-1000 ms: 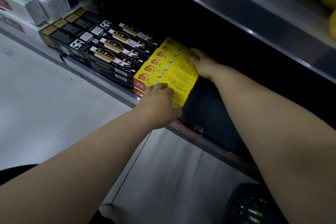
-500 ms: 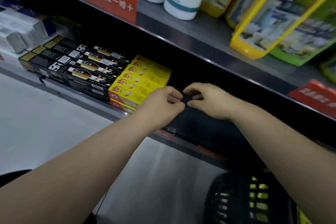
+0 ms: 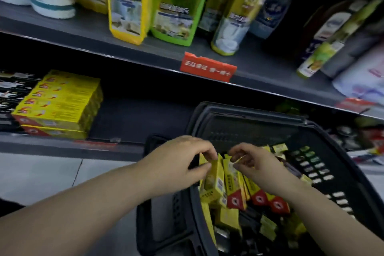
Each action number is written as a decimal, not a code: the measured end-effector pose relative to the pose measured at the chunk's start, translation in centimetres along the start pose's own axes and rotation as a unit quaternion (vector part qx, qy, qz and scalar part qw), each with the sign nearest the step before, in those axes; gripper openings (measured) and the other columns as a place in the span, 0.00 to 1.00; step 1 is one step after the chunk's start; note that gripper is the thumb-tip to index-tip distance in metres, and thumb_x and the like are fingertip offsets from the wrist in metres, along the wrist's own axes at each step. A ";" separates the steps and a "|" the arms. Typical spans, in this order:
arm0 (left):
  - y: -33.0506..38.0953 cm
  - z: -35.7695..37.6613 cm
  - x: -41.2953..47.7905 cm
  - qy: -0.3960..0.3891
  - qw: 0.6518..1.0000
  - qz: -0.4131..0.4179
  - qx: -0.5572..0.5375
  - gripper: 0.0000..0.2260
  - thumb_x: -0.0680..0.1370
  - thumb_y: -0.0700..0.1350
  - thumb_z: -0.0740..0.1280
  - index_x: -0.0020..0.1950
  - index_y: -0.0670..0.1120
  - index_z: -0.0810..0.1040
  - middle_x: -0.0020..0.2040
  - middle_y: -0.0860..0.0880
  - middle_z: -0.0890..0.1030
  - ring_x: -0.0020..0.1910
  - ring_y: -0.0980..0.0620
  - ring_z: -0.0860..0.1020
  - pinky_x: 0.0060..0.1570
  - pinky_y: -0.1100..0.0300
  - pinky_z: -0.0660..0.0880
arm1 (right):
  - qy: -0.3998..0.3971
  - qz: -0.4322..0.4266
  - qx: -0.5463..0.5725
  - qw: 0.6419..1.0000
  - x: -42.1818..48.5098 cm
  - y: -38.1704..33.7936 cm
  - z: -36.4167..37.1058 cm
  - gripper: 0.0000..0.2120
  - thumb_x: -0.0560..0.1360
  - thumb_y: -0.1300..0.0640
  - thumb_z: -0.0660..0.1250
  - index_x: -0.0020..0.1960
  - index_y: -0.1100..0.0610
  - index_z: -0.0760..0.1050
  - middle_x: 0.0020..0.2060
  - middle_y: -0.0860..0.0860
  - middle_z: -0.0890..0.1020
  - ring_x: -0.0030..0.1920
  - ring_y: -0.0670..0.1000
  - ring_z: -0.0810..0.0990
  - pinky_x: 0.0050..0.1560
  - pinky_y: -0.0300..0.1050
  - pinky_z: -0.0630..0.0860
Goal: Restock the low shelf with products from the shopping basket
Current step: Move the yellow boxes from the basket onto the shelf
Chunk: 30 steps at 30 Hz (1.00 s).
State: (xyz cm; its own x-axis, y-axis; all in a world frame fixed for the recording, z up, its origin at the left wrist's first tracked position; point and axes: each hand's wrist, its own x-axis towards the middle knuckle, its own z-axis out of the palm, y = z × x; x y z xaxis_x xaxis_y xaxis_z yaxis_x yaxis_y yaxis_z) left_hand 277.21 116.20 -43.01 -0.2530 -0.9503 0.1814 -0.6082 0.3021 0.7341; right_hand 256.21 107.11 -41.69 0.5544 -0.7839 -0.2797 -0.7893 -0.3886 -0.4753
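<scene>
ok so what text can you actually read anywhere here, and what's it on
"卫洁", as far as it reads: yellow bottle, upper shelf.
Red shelf tag: white characters, too blurred.
Green bottle: label blurred.
Yellow boxes on the low shelf: print too small.
Box in the left hand: barcode, digits unreadable.

Your black plastic basket (image 3: 249, 110) sits before the low metal shelf (image 3: 62, 147), right of its stacked yellow cardboard boxes (image 3: 60, 97). More lie inside.
</scene>
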 end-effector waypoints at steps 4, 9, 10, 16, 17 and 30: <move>1.4 2.8 1.6 -0.079 0.993 0.030 0.085 0.10 0.80 0.53 0.58 0.60 0.56 0.73 0.52 0.63 0.72 0.50 0.65 0.66 0.44 0.74 0.62 | -0.045 0.107 -0.027 0.993 -1.6 7.1 0.9 0.09 0.76 0.61 0.65 0.55 0.51 0.74 0.48 0.46 0.78 0.48 0.47 0.78 0.39 0.31 0.72; 2.7 5.0 3.1 -0.135 0.976 -0.016 0.168 0.12 0.80 0.53 0.58 0.62 0.55 0.71 0.57 0.59 0.75 0.57 0.57 0.72 0.52 0.61 0.70 | -0.036 0.159 -0.179 0.970 -1.0 11.9 1.7 0.17 0.75 0.60 0.65 0.62 0.52 0.68 0.61 0.52 0.71 0.54 0.53 0.76 0.45 0.46 0.75; 3.0 5.5 3.3 -0.139 0.975 -0.024 0.171 0.12 0.79 0.53 0.58 0.63 0.55 0.71 0.57 0.59 0.75 0.56 0.57 0.73 0.51 0.61 0.71 | -0.004 0.169 -0.176 0.970 -0.7 12.3 1.6 0.16 0.75 0.60 0.65 0.61 0.53 0.67 0.61 0.53 0.70 0.52 0.54 0.76 0.42 0.47 0.74; 5.1 9.3 5.2 -0.138 0.974 -0.166 -0.072 0.07 0.77 0.48 0.64 0.54 0.52 0.77 0.50 0.57 0.79 0.51 0.56 0.78 0.53 0.56 0.77 | 0.068 0.201 -0.187 0.959 0.5 14.0 2.1 0.25 0.75 0.63 0.61 0.70 0.54 0.57 0.69 0.59 0.60 0.62 0.61 0.70 0.44 0.50 0.72; 5.2 9.8 5.4 -0.135 0.966 -0.189 -0.109 0.06 0.77 0.47 0.65 0.53 0.51 0.78 0.50 0.54 0.79 0.51 0.55 0.79 0.53 0.54 0.77 | 0.077 0.198 -0.200 0.956 0.7 14.1 2.5 0.28 0.75 0.65 0.61 0.71 0.53 0.55 0.70 0.59 0.59 0.64 0.62 0.68 0.46 0.50 0.73; 4.3 10.1 5.6 -0.152 0.934 -0.272 -0.172 0.06 0.76 0.43 0.65 0.52 0.48 0.78 0.51 0.48 0.83 0.56 0.44 0.79 0.57 0.51 0.74 | 0.118 0.251 -0.175 0.945 0.4 15.3 2.9 0.31 0.75 0.61 0.67 0.73 0.58 0.55 0.70 0.57 0.65 0.51 0.59 0.80 0.36 0.48 0.74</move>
State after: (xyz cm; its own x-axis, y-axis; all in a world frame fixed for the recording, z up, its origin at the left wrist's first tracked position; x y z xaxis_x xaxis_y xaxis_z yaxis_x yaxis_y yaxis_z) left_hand 265.57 112.89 -45.48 -0.2117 -0.8749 -0.4357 -0.4439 -0.3111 0.8403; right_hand 245.07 102.26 -51.48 0.0449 -0.9820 -0.1835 -0.9990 -0.0427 -0.0159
